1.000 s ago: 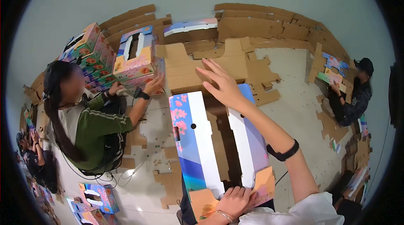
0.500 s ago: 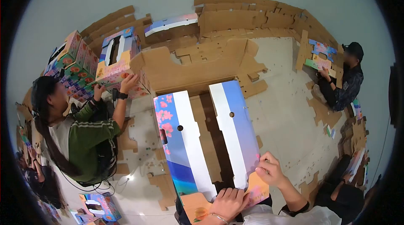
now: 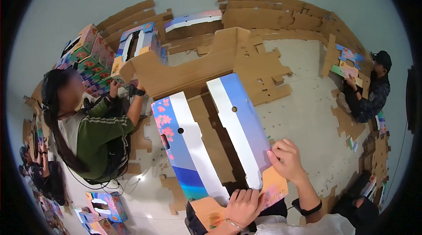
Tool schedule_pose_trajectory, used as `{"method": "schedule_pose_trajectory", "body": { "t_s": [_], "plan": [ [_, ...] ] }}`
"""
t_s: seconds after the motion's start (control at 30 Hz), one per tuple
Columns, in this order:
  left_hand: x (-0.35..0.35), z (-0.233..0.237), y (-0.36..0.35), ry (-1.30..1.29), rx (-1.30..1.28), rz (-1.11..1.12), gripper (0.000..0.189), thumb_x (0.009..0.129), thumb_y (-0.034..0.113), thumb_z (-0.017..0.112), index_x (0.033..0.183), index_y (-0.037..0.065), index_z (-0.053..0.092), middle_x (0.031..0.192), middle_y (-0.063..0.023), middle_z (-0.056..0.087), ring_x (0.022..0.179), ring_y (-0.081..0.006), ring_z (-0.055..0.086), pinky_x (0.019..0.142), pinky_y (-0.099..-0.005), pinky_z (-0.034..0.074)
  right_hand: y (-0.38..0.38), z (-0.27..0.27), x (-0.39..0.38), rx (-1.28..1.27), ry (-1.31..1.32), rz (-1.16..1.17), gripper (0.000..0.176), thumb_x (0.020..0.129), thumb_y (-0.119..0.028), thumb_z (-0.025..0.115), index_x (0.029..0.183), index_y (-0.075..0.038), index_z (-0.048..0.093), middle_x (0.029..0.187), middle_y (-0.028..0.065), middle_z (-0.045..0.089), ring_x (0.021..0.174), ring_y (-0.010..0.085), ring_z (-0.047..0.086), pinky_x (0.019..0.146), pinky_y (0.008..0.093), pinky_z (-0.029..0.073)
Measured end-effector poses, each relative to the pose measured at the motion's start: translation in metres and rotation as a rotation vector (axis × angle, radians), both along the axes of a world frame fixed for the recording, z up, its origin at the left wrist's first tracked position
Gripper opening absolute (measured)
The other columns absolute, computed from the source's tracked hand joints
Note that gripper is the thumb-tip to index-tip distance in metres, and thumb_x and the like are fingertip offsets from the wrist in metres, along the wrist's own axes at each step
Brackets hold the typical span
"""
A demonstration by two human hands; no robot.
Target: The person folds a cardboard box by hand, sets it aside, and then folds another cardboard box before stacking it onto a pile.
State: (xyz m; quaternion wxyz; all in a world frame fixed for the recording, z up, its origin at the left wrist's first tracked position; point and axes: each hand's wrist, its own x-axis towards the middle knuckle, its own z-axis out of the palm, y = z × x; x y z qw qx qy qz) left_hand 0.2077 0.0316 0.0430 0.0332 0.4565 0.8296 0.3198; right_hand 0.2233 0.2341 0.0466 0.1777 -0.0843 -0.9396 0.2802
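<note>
A partly folded cardboard box (image 3: 190,138) lies in front of me, printed blue with pink flowers and white bands, with a long slot between its two top panels. My left hand (image 3: 243,208) grips the near end, fingers over the orange end flap (image 3: 210,212). My right hand (image 3: 286,159) pinches the right side edge near the close corner, above the other orange flap (image 3: 274,187). At the far end, a large brown flap (image 3: 189,74) stands raised.
A co-worker in green (image 3: 103,140) sits at left beside stacked printed boxes (image 3: 94,61). Another person (image 3: 373,90) holds a box at right. Brown cardboard sheets (image 3: 259,17) line the wall. A dark-capped person (image 3: 360,211) is at lower right; printed boxes (image 3: 103,211) stand lower left.
The view has turned slightly. The box and its raised far flap have tilted left. Both hands remain at its near end. The co-worker's arm at left has lowered beside the box there.
</note>
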Motion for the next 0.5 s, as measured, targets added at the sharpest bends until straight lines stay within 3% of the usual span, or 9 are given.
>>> {"method": "schedule_pose_trajectory", "body": {
  "t_s": [0.1,0.17,0.2,0.27,0.33,0.4,0.47,0.5],
  "plan": [
    [0.000,0.007,-0.003,0.057,-0.005,0.032,0.020,0.082,0.025,0.062,0.075,0.008,0.054,0.063,-0.0041,0.050,0.066,-0.0198,0.053,0.076,-0.0338,0.044,-0.010,0.022,-0.005,0.187,0.019,0.020,0.009,0.075,-0.008,0.066,0.069,-0.006,0.059,0.086,0.0042,0.059,0.077,0.0233,0.054,0.076,0.0350,0.041],
    [-0.003,0.025,-0.011,0.049,0.063,0.117,0.021,0.079,0.018,0.065,0.093,0.004,0.057,0.082,-0.0069,0.057,0.079,-0.0198,0.056,0.087,-0.0357,0.041,-0.033,0.033,-0.004,0.203,0.003,0.107,0.007,0.074,-0.009,0.068,0.077,-0.007,0.062,0.093,0.0038,0.059,0.082,0.0230,0.055,0.081,0.0354,0.041],
    [-0.005,0.044,-0.016,0.044,0.061,0.111,0.021,0.079,0.018,0.065,0.093,0.004,0.057,0.082,-0.0069,0.057,0.079,-0.0198,0.056,0.087,-0.0357,0.041,-0.048,0.036,-0.004,0.224,-0.014,0.190,0.013,0.073,-0.011,0.069,0.085,-0.008,0.064,0.099,0.0035,0.060,0.087,0.0226,0.057,0.086,0.0358,0.041],
    [-0.013,0.076,-0.030,0.008,0.137,0.271,0.016,0.077,0.013,0.060,0.090,0.004,0.061,0.085,-0.0114,0.061,0.083,-0.0299,0.057,0.079,-0.0392,0.042,-0.077,0.036,-0.006,0.203,-0.013,0.407,0.021,0.079,-0.023,0.064,0.087,-0.004,0.063,0.111,0.0051,0.057,0.098,0.0226,0.055,0.094,0.0388,0.039],
    [-0.022,0.046,-0.080,-0.313,0.312,0.324,0.029,0.073,0.003,0.057,0.099,0.007,0.067,0.105,-0.0132,0.061,0.103,-0.0322,0.054,0.094,-0.0441,0.037,-0.106,0.039,-0.001,0.027,-0.091,0.543,0.046,0.073,-0.023,0.071,0.113,-0.002,0.059,0.122,0.0077,0.053,0.110,0.0229,0.052,0.096,0.0387,0.039],
    [-0.046,0.046,-0.091,-0.125,0.383,0.666,0.045,0.074,0.010,0.066,0.115,0.002,0.050,0.113,-0.0125,0.054,0.100,-0.0213,0.053,0.094,-0.0360,0.037,-0.134,0.041,-0.004,-0.103,-0.103,0.540,0.047,0.077,-0.026,0.069,0.115,0.000,0.056,0.124,0.0086,0.051,0.115,0.0227,0.048,0.096,0.0386,0.039],
    [-0.095,0.016,-0.111,-0.331,0.232,0.624,0.063,0.076,0.005,0.064,0.132,0.003,0.036,0.132,-0.0143,0.042,0.115,-0.0225,0.044,0.098,-0.0354,0.034,-0.153,0.036,-0.009,-0.006,-0.039,0.448,0.046,0.081,-0.028,0.065,0.119,-0.004,0.054,0.116,0.0083,0.052,0.104,0.0218,0.052,0.093,0.0376,0.040],
    [-0.103,-0.001,-0.107,-0.330,0.232,0.622,0.063,0.076,0.005,0.064,0.132,0.003,0.036,0.132,-0.0143,0.042,0.115,-0.0225,0.044,0.098,-0.0354,0.034,-0.155,0.032,-0.013,-0.002,-0.029,0.438,0.042,0.081,-0.028,0.065,0.114,-0.004,0.055,0.109,0.0082,0.053,0.097,0.0217,0.052,0.089,0.0363,0.041]
  ]
}}
